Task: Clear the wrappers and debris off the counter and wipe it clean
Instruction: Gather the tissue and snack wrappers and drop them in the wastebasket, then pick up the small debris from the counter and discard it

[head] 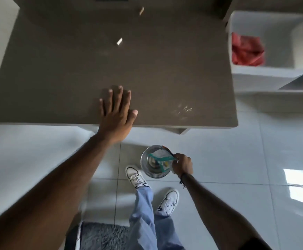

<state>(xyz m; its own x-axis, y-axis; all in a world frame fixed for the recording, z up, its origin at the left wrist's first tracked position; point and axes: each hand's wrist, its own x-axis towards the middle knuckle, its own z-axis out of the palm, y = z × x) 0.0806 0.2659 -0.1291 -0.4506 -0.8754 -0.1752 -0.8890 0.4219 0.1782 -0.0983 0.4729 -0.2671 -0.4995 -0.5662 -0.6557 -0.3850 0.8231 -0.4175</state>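
Fingers (pixel 119 98) of L hand (pixel 117 112): spread flat on desk (pixel 57 78), near front edge. R hand (pixel 182 166): pinching teal wrapper (pixel 162 158) over floor bin (pixel 155 161), long axis approx left-right. Bin contents blurred. Two scraps (pixel 119 41) mid-desk; crumbs (pixel 184 110) front right, prob. debris.

1. 2 hands: left hand (pixel 117 110) flat on the surface (pixel 165 69), right hand (pixel 182 164) down at the bin.
2. 1 surface.
3. 2 small pale scraps: first scrap (pixel 119 41), second scrap (pixel 141 11).
4. 1 patch of crumbs (pixel 183 110).
5. 1 round metal bin (pixel 155 162) on the floor.
6. 1 red cloth (pixel 247 51).
7. 2 white shoes: left shoe (pixel 135 176), right shoe (pixel 168 202).
8. 1 grey rug (pixel 103 235).
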